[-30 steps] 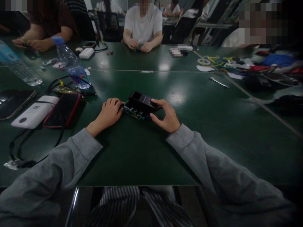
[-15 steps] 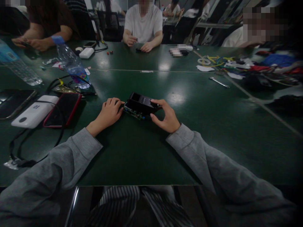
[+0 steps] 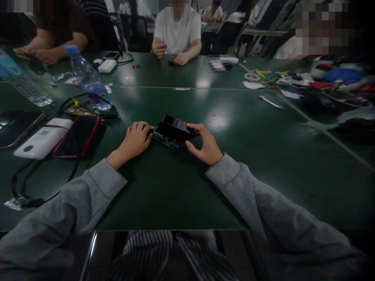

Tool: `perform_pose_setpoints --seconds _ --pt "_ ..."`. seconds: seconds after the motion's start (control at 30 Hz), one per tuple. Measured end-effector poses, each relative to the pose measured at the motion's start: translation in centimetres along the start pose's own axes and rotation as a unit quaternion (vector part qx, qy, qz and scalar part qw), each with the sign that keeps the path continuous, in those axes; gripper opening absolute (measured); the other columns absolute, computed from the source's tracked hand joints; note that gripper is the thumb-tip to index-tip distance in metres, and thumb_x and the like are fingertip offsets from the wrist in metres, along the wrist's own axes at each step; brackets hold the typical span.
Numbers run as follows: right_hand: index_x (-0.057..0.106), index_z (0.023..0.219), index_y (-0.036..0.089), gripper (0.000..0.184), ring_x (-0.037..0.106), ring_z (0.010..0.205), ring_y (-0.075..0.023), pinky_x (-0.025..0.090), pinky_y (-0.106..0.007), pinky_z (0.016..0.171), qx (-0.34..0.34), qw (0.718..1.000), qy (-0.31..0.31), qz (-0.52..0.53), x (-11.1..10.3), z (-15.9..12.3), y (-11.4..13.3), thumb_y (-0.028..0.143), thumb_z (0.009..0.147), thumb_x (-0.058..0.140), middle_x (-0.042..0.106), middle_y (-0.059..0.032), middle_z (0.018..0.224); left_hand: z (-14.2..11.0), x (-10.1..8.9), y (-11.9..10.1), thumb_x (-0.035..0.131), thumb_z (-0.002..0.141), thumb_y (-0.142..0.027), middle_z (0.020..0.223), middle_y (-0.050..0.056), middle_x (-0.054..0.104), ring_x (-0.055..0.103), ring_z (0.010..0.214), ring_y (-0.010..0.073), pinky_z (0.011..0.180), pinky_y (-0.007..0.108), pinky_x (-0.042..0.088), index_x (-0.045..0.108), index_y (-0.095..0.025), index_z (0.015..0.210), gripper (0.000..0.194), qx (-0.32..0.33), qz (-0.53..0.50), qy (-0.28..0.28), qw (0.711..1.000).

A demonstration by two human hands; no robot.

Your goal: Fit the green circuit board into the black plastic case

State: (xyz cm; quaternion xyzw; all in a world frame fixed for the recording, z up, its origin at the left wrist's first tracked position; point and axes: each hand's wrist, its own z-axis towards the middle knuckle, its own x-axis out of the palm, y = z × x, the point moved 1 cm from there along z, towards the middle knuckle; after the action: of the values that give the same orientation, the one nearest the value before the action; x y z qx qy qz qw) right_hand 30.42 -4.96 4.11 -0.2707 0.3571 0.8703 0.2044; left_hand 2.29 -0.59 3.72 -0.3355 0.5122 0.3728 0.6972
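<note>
"Dark green, glossy worktop (image 3: 172,191) under everything. What've I got, pls?"

"Black, boxy plastic housing (image 3: 175,130) mid-worktop, w/ a green, component-covered PCB (image 3: 164,141) showing along its near side. My R hand (image 3: 207,146) pinches the housing's R end, thumb vs. fingers. L hand (image 3: 133,139) has bent fingers at the PCB's L end; can't tell if they grip."

"Step?"

"Handling housing + PCB together, I'd judge. Next move calls for a light, steady hold, no pressure on components."

"Any txt?"

"White, rounded power bank (image 3: 41,142): 2 digits, 10 or 01, can't tell which. Housing's pale marks: too small. Clear, blue-capped plastic bottle (image 3: 84,75): label unreadable, no brand ID."
</note>
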Motion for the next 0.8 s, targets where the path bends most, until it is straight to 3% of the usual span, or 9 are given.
perform_pose_setpoints --seconds 0.3,0.47,0.8 --pt "0.044 0.140 0.025 0.058 0.065 0.104 -0.0268 0.058 -0.047 0.088 0.029 0.999 0.026 0.010 0.26 -0.06 -0.58 0.038 0.086 0.063 0.060 -0.0104 0.128 -0.02 0.02 0.02 0.039 0.100 -0.032 0.133 0.015 0.053 0.047 0.122 0.0333 0.097 0.051 0.045 0.056 -0.020 0.130 0.036 0.000 0.002 -0.002 1.000" --pt "0.047 0.137 0.025 0.055 0.062 0.110 -0.0278 0.057 -0.048 0.091 0.007 1.000 -0.012 0.007 0.03 0.10 -0.28 0.034 0.085 0.063 0.060 -0.0106 0.125 0.02 0.11 0.14 0.040 0.100 -0.032 0.132 0.015 0.053 0.047 0.121 0.0337 0.097 0.052 0.045 0.056 -0.019 0.130 0.037 0.004 -0.005 -0.002 1.000" --pt "0.048 0.136 0.024 0.055 0.064 0.106 -0.0266 0.058 -0.046 0.088 0.010 1.000 -0.009 0.011 0.11 0.08 -0.35 0.036 0.086 0.064 0.062 -0.0110 0.126 -0.02 0.08 0.14 0.039 0.100 -0.032 0.132 0.016 0.053 0.047 0.122 0.0334 0.097 0.052 0.045 0.055 -0.019 0.131 0.037 0.007 -0.004 -0.001 1.000"
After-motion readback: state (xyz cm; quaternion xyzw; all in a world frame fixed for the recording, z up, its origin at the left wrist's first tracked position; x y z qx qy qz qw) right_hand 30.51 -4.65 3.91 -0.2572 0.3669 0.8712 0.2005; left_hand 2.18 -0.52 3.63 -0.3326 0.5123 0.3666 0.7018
